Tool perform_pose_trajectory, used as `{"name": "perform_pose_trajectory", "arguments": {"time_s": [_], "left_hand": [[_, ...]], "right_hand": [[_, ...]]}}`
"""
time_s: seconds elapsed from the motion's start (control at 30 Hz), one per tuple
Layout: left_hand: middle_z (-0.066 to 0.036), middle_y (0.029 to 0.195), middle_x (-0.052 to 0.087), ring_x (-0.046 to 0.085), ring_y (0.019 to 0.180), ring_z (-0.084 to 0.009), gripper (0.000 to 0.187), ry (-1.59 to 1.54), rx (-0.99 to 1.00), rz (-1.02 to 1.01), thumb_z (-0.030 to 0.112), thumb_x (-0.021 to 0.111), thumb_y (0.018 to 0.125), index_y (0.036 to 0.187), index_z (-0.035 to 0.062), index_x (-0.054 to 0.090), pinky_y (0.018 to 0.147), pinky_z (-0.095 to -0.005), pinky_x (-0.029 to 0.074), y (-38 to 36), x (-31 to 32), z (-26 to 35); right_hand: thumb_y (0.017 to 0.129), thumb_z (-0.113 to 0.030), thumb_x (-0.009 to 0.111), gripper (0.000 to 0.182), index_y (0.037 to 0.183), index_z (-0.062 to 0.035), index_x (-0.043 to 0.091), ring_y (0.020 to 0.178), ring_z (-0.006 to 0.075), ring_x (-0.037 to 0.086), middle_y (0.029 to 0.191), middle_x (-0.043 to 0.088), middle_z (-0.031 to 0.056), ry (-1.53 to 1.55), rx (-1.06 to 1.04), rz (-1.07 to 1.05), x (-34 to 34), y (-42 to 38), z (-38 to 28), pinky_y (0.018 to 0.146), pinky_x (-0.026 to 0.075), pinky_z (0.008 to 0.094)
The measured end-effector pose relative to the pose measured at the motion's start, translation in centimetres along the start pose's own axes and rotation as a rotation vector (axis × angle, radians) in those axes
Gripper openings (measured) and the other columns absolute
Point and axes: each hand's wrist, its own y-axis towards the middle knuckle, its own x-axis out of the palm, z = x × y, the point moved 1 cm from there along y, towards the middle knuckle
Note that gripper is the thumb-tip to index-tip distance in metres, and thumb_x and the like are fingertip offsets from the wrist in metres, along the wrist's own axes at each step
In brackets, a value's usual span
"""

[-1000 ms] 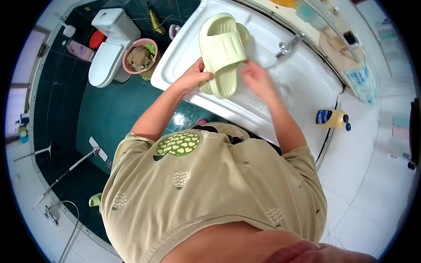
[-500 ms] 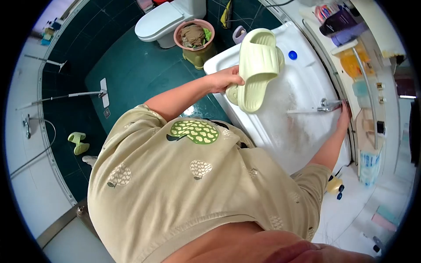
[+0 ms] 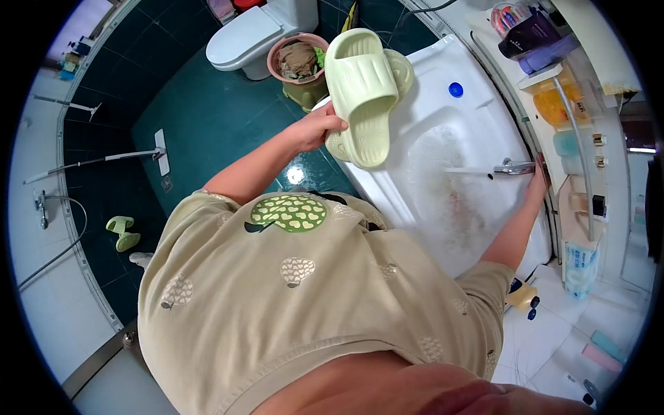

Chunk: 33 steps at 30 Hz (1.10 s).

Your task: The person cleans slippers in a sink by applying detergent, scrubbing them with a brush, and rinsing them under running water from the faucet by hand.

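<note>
My left hand (image 3: 319, 128) is closed on a pair of pale green slippers (image 3: 371, 124), its thumb over the edge of the front one. The second slipper (image 3: 401, 72) shows partly behind the first. They are held above the near left rim of the white sink (image 3: 453, 59). My right hand (image 3: 537, 173) is at the chrome faucet (image 3: 513, 166) on the sink's far side, its fingers closed about the faucet's base end and partly hidden. A stream of water runs from the spout into the basin, where the water looks foamy.
A blue round cap (image 3: 456, 90) lies on the sink ledge. Bottles (image 3: 532, 38) crowd a shelf at right. Beyond the slippers stand a pink basin (image 3: 273, 59) with cloths and a toilet (image 3: 242, 41). A mop (image 3: 161, 152) and green slippers (image 3: 123, 234) are at left.
My left hand has moved left and slightly toward the toilet side with the slippers. The water stream looks fuller and the basin foamier. My right hand stays at the faucet.
</note>
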Motion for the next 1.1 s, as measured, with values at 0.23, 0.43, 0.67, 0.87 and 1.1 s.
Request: {"name": "perform_pose_trajectory", "arguments": {"time_s": [0.23, 0.43, 0.67, 0.87, 1.1], "left_hand": [[-0.011, 0.123, 0.052, 0.053, 0.113, -0.0214, 0.067, 0.028, -0.094, -0.011, 0.012, 0.063, 0.072, 0.132, 0.0014, 0.036, 0.098, -0.0367, 0.043, 0.6, -1.2, -1.1], [-0.012, 0.119, 0.055, 0.057, 0.106, -0.0228, 0.063, 0.046, -0.079, 0.094, 0.019, 0.066, 0.074, 0.127, -0.0005, 0.041, 0.094, -0.0363, 0.046, 0.7, -1.7, -1.9], [-0.011, 0.120, 0.055, 0.057, 0.106, -0.0219, 0.062, 0.029, -0.100, 0.068, 0.020, 0.068, 0.074, 0.126, -0.0004, 0.043, 0.094, -0.0347, 0.045, 0.8, -2.3, -1.9], [-0.010, 0.121, 0.054, 0.056, 0.107, -0.0214, 0.065, 0.030, -0.086, 0.065, 0.021, 0.070, 0.074, 0.128, -0.0001, 0.041, 0.095, -0.0344, 0.045, 0.9, -2.2, -1.8], [-0.011, 0.124, 0.052, 0.056, 0.108, -0.0197, 0.065, 0.015, 0.009, -0.038, 0.020, 0.066, 0.078, 0.133, 0.0012, 0.037, 0.095, -0.0344, 0.045, 1.5, -2.2, -2.9]], "right_hand": [[0.083, -0.024, 0.063, 0.041, 0.119, -0.0043, 0.058, 0.108, 0.0236, 0.054, 0.122, 0.057, 0.0090, -0.324, -0.135, 0.110, 0.3, 1.1, 0.3, 0.087, 0.044, 0.0343], [0.078, -0.013, 0.069, 0.033, 0.109, -0.0029, 0.062, 0.089, 0.0200, 0.061, 0.107, 0.064, 0.0085, 0.163, -0.123, 0.307, 3.6, -0.9, -1.1, 0.064, 0.052, 0.0340], [0.085, -0.008, 0.060, 0.026, 0.111, -0.0038, 0.062, 0.087, 0.0188, 0.059, 0.105, 0.065, 0.0073, -0.039, 0.088, -0.061, 0.6, 0.7, -0.9, 0.061, 0.049, 0.0289], [0.079, -0.013, 0.068, 0.027, 0.103, 0.0004, 0.064, 0.091, 0.0238, 0.061, 0.105, 0.065, 0.0118, -0.242, -0.242, 0.273, 2.5, 0.2, -0.5, 0.079, 0.049, 0.0366], [0.078, -0.031, 0.067, 0.034, 0.103, -0.0095, 0.062, 0.099, 0.0321, 0.060, 0.106, 0.063, 0.0150, -1.622, -0.074, 0.218, -0.2, 3.6, 4.8, 0.077, 0.051, 0.0422]]}}
